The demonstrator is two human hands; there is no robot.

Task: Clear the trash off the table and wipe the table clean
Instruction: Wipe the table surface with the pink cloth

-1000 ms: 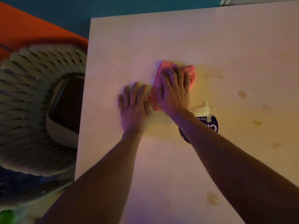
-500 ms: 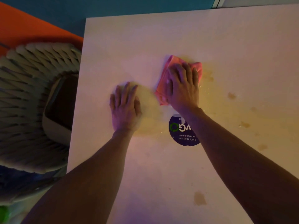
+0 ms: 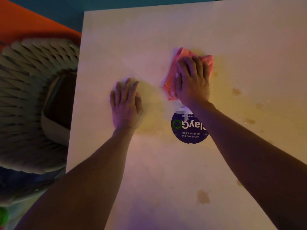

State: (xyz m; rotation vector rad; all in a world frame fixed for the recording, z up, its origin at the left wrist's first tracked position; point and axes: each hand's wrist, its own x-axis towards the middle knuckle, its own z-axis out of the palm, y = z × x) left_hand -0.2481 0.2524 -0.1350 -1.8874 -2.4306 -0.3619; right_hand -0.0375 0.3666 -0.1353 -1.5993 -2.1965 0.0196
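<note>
A white square table [image 3: 132, 39] fills most of the view. My right hand [image 3: 192, 82] presses flat on a crumpled pink cloth [image 3: 171, 80] near the table's middle. My left hand [image 3: 126, 105] lies palm down on the bare top to the left of the cloth, fingers apart, holding nothing. A round purple sticker [image 3: 187, 130] sits just below the cloth, partly under my right forearm. Brownish stains [image 3: 203, 196] dot the table's right and near parts, and a pale wet smear spreads between my hands.
Left of the table stands a woven round basket [image 3: 25, 97] with a dark bin or box [image 3: 58, 103] inside it. Orange [image 3: 25, 22] and teal floor areas lie beyond the table's far left corner.
My right hand has slid the pink cloth rightward and a little away from my left hand. The gap between my hands has widened, and more of the purple sticker shows.
</note>
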